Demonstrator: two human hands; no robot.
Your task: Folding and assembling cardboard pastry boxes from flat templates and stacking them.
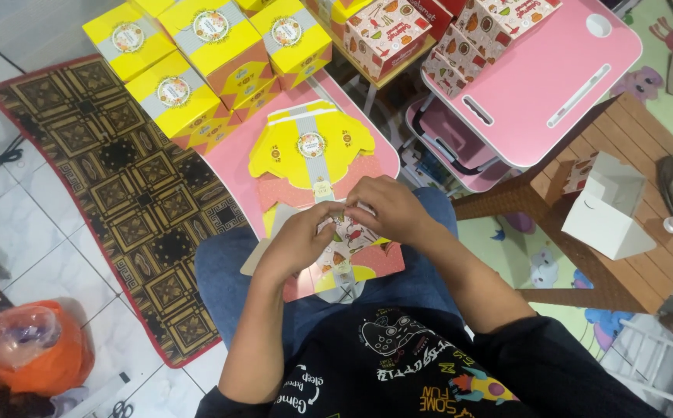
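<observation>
Pinching a flat, unfolded cardboard box blank between both hands, I hold it over my lap, just above my blue jeans. My left hand curls narrowly around the blank's near edge, fingers closed on it, and my right hand grips the top flap with the fingertips bent in; the two hands nearly touch. Exactly which flap sits under my fingers is hard to make out. Just beyond the blank, a second flat blank, yellow with a grey band, lies on a low pink table. Folded yellow boxes stand stacked past it. A patterned mat lies on my left, and a white open box rests on a wooden stool on my right.
</observation>
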